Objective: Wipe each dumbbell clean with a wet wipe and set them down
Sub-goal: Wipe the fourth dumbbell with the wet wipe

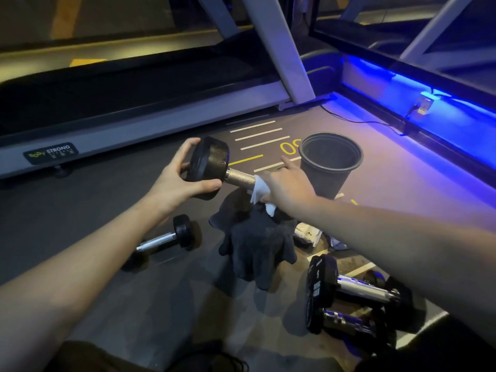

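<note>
A black dumbbell (212, 165) with a knurled metal handle is held up above the floor. My left hand (177, 178) grips its left head, thumb below and fingers over the top. My right hand (290, 186) wraps a white wet wipe (260, 190) round the handle, and hides the right head. A small dumbbell (166, 240) lies on the floor under my left forearm. Two bigger dumbbells, one (357, 285) behind the other (341, 320), lie at the lower right.
A dark bin (330, 162) stands just beyond my right hand. A grey cloth (257, 242) lies crumpled on the floor below the held dumbbell, with a white pack (306, 233) beside it. A treadmill (134, 103) runs along the left and back. A blue-lit ledge (429, 108) borders the right.
</note>
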`<state>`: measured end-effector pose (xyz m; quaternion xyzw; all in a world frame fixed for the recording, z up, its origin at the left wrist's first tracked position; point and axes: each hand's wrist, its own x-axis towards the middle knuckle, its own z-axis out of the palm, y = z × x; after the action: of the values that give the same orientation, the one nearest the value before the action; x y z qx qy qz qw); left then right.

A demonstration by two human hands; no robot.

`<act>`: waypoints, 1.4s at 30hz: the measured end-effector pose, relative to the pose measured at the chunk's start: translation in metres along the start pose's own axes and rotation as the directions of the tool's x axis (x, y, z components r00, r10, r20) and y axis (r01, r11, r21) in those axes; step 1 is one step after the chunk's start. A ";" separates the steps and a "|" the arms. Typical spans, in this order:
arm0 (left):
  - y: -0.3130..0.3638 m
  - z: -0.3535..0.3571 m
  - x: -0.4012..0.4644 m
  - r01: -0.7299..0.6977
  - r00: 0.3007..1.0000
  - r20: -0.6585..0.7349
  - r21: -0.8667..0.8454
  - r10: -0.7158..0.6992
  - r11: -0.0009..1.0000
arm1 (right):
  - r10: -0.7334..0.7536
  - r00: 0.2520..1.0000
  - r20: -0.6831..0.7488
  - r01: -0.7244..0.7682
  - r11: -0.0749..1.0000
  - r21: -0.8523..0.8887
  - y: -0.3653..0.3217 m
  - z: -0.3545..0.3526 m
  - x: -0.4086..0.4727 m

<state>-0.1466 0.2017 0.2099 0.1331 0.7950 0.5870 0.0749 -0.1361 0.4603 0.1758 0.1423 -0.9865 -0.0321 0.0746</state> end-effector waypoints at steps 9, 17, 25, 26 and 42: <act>0.004 0.003 0.001 -0.044 0.999 0.002 0.017 0.044 0.999 | 0.000 0.992 -0.128 0.004 1.000 0.031 0.001 0.011 -0.002; 0.011 0.004 -0.002 -0.112 0.991 0.085 0.090 0.105 0.990 | -0.190 0.880 0.435 -0.013 0.907 0.422 0.034 -0.033 0.027; 0.006 0.003 0.002 -0.056 0.998 0.020 0.072 0.055 0.996 | -0.022 0.989 0.144 -0.004 0.984 0.179 0.020 -0.012 0.015; 0.003 0.002 0.002 -0.043 0.999 0.011 0.060 0.042 0.997 | 0.025 0.997 0.076 -0.034 0.992 0.121 0.015 -0.006 0.010; 0.006 0.003 -0.003 -0.074 0.996 0.061 0.098 0.068 0.992 | -0.151 0.905 0.399 -0.045 0.897 0.440 0.035 -0.026 0.027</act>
<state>-0.1420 0.2050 0.2143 0.1818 0.8159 0.5444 0.0700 -0.1669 0.4850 0.2081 0.1726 -0.9561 0.1589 -0.1758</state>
